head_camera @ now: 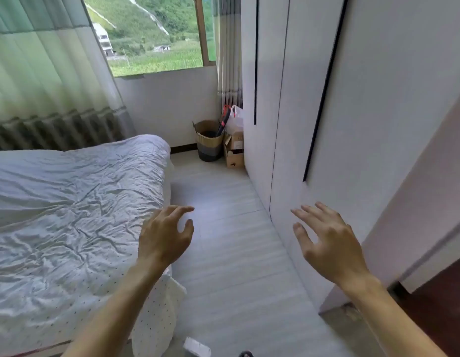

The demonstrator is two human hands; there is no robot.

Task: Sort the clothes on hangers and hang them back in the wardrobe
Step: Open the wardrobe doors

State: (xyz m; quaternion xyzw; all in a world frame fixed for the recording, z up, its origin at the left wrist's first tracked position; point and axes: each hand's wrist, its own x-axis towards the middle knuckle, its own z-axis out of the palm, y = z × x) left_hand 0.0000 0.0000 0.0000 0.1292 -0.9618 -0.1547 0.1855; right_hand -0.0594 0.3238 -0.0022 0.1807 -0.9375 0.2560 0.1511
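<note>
Bedroom, wardrobe (pixel 378 99) closed, basket (pixel 209 145) (w/ stick (pixel 222 124))

One wide-angle view only, worn at the head. It looks forward and down along the strip of floor (pixel 223 202) between the bed (pixel 69 202) at the left and the wardrobe (pixel 378 99) at the right, facing the window (pixel 151 34) in the far wall. The bed's near edge and the wardrobe doors lie close to the lens, which bends their lines.
</note>
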